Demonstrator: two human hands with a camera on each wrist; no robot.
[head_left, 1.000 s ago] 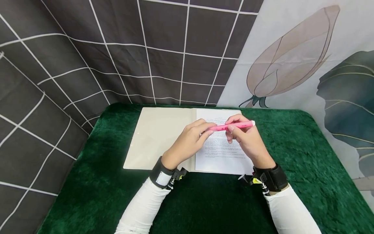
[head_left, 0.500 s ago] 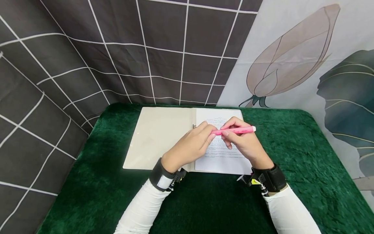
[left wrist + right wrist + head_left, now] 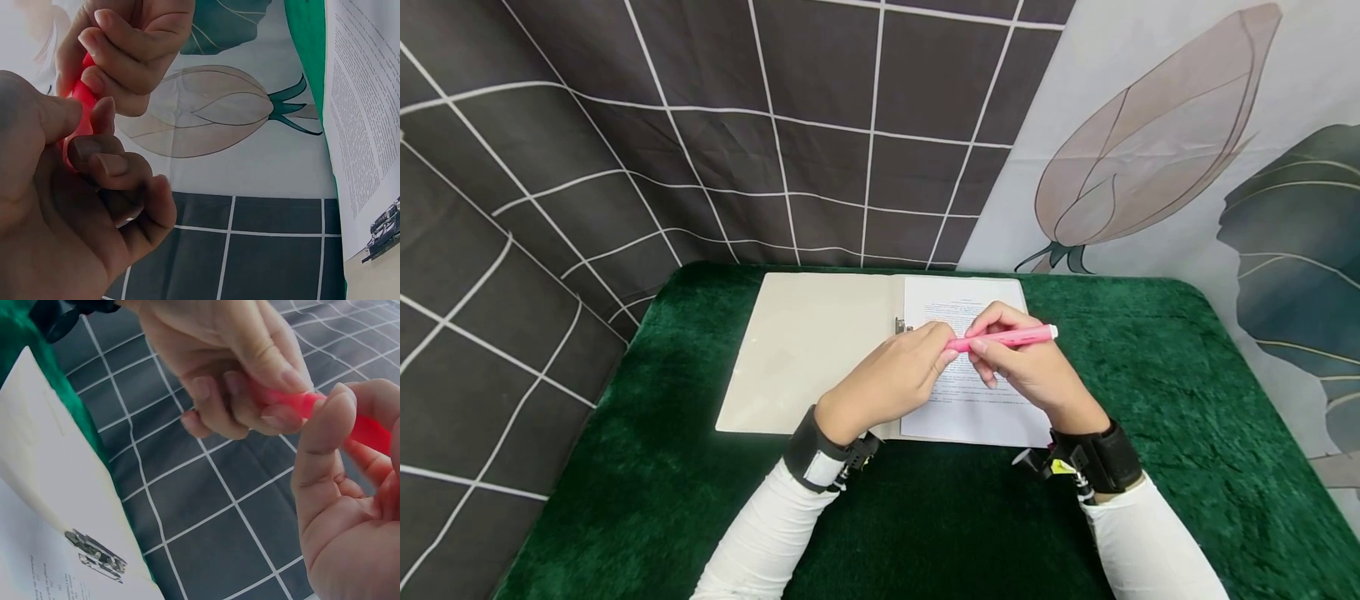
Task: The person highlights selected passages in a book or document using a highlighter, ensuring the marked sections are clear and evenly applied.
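A pink highlighter (image 3: 1011,337) lies almost level above the printed page (image 3: 966,417), its white end pointing right. My left hand (image 3: 898,371) grips its left end between thumb and curled fingers, covering that tip. With thumb and fingertips, my right hand (image 3: 1030,362) pinches the barrel near its middle. In the left wrist view the red-pink barrel (image 3: 81,109) runs between both hands. The right wrist view shows the left hand (image 3: 231,369) wrapped over one end of the highlighter (image 3: 369,431).
Beneath the hands an open cream folder (image 3: 805,350) lies on a green plush cloth (image 3: 1150,358), the page on its right side. A metal clip (image 3: 901,326) sits at the folder's spine. Behind the table hang a dark grid curtain (image 3: 820,67) and a leaf-print cloth (image 3: 1135,167).
Both hands and the highlighter have come slightly lower and nearer over the page. The clip at the folder's spine, hidden at first, is visible now. Both hands keep their hold.
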